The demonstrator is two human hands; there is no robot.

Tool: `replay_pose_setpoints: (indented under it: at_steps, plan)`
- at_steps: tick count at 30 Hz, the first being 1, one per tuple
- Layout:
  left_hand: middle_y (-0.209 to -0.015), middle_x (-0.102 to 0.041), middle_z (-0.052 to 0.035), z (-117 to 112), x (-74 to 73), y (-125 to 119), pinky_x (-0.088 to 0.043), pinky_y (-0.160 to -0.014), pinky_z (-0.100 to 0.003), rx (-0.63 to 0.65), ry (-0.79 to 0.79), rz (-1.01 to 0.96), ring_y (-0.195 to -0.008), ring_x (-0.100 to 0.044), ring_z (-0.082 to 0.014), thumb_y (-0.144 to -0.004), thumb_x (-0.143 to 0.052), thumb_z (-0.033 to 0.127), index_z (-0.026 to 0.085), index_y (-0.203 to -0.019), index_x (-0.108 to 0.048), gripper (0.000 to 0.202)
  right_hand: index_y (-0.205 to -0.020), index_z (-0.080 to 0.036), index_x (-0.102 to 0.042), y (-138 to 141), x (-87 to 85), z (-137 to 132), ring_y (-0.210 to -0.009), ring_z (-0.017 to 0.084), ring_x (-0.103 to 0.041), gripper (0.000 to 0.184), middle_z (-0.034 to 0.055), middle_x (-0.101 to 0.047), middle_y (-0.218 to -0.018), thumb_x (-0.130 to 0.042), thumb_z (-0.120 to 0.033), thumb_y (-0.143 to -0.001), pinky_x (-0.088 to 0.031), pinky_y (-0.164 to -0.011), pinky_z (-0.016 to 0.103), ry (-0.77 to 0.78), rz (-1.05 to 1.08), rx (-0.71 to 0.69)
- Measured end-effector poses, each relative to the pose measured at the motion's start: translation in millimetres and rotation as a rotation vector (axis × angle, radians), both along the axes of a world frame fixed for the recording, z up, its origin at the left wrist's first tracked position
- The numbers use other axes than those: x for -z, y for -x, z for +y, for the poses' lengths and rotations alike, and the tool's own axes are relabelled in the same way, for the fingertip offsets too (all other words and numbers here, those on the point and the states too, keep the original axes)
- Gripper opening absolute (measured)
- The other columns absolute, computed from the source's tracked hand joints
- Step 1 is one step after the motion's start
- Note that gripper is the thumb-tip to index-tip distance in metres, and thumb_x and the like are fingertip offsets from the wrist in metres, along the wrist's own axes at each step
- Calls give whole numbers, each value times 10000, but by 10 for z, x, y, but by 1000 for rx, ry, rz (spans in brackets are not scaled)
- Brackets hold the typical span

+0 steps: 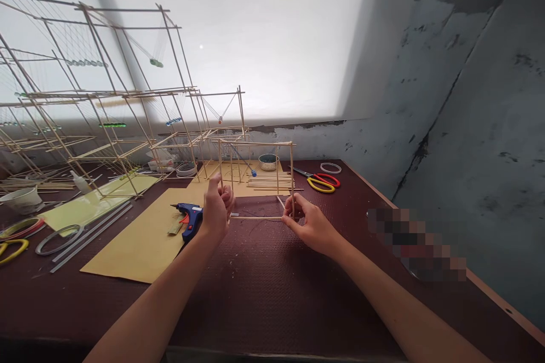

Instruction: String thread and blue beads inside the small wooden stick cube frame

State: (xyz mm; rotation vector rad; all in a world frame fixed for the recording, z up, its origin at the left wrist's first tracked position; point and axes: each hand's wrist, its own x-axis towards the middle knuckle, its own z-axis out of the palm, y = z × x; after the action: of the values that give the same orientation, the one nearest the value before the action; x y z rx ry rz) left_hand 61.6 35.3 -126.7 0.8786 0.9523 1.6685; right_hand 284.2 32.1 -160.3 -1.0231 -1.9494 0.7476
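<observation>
Both hands are on the small open box frame of thin wooden sticks [255, 218], which stands on the dark brown bench [264, 283]. Left hand [217, 210]: grip pinched on the near-left upright. Right hand [309, 222]: grip closed on the near-right post. A blue glue gun [190, 220] lies just beside the left hand.

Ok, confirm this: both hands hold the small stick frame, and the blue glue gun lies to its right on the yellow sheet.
Wrong side. The head view shows the blue glue gun lying left of the stick frame, beside the left hand. The rest holds: left hand and right hand grip the frame, gun on the yellow sheet.
</observation>
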Motion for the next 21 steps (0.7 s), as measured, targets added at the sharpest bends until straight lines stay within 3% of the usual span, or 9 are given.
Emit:
replay_pose_setpoints:
  at_steps: [4, 7, 11, 21]
  plan:
    - [-466, -206, 77, 0, -29, 29, -184, -351, -219, 106, 19, 22, -373, -201, -66, -859, -534, 576, 212, -490, -321, 560, -898, -222, -498, -31, 6, 32, -762, 152, -574, 127, 5, -600, -855, -602, -290, -874, -477, -708, 298, -3, 33, 18]
    - [-504, -353, 45, 6, -64, 76, -318, -410, -210, 191, 15, 96, -416, -351, -80, -860, -550, 532, 195, -537, -413, 486, -922, -224, -488, -59, -4, 58, -777, 154, -580, 143, 4, -597, -861, -603, -296, -878, -481, -718, 298, 0, 51, 39]
    - [-573, -512, -9, 29, -64, 126, -411, -484, -230, 140, -1, 234, -483, -492, -113, -871, -534, 504, 171, -597, -528, 431, -930, -226, -484, -64, -27, 58, -765, 152, -583, 153, 6, -604, -861, -604, -305, -880, -484, -725, 300, -15, 52, 52]
    - [-561, -354, 49, -14, -102, 79, -269, -390, -175, 86, -55, 38, -439, -306, -76, -859, -587, 439, 191, -643, -467, 350, -897, -231, -493, -4, -25, 3, -724, 149, -585, 120, -1, -618, -825, -599, -281, -870, -480, -700, 300, -58, -5, 63]
